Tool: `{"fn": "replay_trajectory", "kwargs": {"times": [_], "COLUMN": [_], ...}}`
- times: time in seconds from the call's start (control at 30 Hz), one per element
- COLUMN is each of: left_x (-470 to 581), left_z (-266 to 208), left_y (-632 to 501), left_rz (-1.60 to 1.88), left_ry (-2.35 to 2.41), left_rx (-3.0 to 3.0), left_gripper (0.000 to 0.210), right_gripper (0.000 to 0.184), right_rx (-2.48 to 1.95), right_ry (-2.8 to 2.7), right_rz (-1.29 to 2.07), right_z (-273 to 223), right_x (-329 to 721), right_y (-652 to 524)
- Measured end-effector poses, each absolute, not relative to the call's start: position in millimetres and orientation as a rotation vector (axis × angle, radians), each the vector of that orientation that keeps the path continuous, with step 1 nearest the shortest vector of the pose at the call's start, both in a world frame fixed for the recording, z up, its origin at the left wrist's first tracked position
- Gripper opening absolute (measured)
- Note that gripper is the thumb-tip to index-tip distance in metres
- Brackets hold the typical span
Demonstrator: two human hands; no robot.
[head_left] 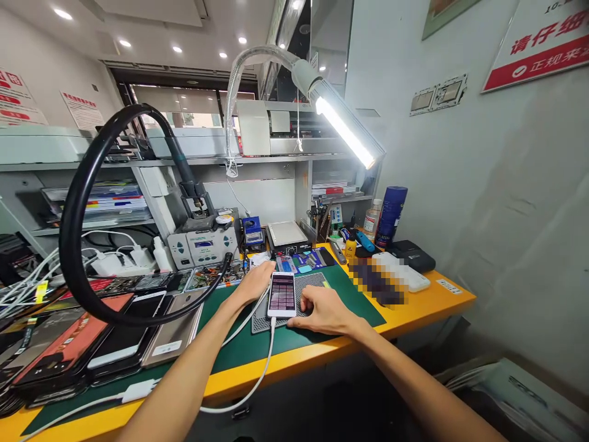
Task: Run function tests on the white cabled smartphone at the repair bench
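A white smartphone [281, 296] with its screen lit faces me over a grey perforated mat [261, 324]. A white charging cable [271, 347] is plugged into its bottom edge. My left hand [258, 281] grips the phone at its upper left side; the fingertips are partly hidden behind it. On the other side is my right hand [322, 310], its fingers loosely curled and its thumb apart from them, pointing at the phone's lower right corner. Nothing shows in my right hand, and I cannot tell whether the thumb touches the phone.
Several phones and phone parts [124, 334] lie at left, beneath a thick black hose [69, 209] that loops from a grey soldering station [205, 245]. A lit lamp [345, 126] hangs above. Bottles, including a yellow one [350, 247], and a white case [405, 275] stand at right.
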State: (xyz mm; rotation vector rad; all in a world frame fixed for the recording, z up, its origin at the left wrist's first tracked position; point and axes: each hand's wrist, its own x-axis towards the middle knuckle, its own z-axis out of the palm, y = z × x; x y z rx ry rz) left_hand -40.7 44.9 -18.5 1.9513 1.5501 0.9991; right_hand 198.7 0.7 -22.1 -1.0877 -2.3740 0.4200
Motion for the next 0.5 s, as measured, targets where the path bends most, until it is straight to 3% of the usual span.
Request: {"fn": "replay_trajectory", "kwargs": {"times": [0.5], "left_x": [-29.6], "left_z": [-3.2], "left_y": [36.8], "left_rz": [1.329], "left_ry": [1.236], "left_rx": [1.138], "left_gripper": [0.030], "right_gripper": [0.045], "right_rx": [-1.126], "right_ry": [-2.324], "right_rz": [0.504], "right_z": [-29.7], "right_x": [201.4], "right_y": [6.0]}}
